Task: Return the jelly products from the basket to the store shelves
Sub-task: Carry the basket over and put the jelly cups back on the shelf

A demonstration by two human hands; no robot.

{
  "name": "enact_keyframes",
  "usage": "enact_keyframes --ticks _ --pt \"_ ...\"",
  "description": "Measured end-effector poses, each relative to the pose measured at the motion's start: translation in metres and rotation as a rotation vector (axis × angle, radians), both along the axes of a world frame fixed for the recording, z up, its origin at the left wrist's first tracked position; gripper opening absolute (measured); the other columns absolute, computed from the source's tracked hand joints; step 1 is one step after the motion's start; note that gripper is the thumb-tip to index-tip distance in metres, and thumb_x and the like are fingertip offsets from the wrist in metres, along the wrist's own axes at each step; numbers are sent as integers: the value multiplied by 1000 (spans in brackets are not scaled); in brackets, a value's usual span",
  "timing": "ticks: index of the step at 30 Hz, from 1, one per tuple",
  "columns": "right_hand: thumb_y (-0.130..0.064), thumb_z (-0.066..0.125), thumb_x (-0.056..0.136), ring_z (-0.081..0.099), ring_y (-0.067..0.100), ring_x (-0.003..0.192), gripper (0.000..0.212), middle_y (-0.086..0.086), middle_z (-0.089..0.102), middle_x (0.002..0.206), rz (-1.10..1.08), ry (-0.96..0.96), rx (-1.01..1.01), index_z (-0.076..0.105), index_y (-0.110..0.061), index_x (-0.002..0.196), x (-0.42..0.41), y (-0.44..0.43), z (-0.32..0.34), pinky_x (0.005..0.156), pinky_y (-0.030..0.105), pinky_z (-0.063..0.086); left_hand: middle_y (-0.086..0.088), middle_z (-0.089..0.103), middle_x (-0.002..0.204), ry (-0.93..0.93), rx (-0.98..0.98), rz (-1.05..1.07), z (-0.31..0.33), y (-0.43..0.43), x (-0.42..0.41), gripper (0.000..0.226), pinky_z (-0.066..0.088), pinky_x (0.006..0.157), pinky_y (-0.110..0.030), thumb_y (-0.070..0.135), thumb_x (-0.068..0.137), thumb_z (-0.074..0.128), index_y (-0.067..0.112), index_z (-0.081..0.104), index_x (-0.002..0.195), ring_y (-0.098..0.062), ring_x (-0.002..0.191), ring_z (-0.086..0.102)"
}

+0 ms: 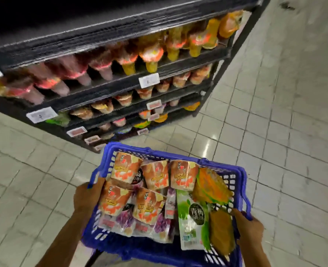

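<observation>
Head view: I see left grip (89,197) and right grip (249,227) each clasping a side rim of the blue basket (242,180). Jelly cups (121,167) and green pouch (193,218) lie inside, shelves (120,87) ahead, blurred.

we record a left hand (88,197) and a right hand (249,225), both bare. we record two forearms (63,237), likewise bare, slender, running off the lower edge.

Pale square floor tiles (274,132) with dark grout lines cover the ground. A bright glare (207,146) lies on one, and a dark smudge (287,5) sits far off. Blurred price labels (149,80) show white.
</observation>
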State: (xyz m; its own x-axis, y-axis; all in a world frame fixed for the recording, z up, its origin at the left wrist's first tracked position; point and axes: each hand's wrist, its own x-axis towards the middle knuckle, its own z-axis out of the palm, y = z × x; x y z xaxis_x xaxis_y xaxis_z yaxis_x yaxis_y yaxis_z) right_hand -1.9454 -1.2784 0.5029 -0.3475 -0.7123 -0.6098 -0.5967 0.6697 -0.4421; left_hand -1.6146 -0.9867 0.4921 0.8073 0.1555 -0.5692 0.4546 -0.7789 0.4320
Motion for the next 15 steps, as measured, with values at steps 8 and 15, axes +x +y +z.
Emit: enact_keyframes --ticks 8,15 --pt "-19 80 70 50 26 45 15 11 60 46 353 28 64 70 -8 70 96 -62 -40 44 29 38 -14 59 58 58 41 320 -43 30 -18 62 43 58 -32 66 81 59 8 55 59 -31 57 58" --pt "-15 82 72 55 28 59 19 10 63 64 438 60 135 64 -13 66 182 -66 -119 55 33 43 -16 67 67 116 45 455 -132 54 10 56 51 68 -39 58 87 58 4 64 73 -34 64 63"
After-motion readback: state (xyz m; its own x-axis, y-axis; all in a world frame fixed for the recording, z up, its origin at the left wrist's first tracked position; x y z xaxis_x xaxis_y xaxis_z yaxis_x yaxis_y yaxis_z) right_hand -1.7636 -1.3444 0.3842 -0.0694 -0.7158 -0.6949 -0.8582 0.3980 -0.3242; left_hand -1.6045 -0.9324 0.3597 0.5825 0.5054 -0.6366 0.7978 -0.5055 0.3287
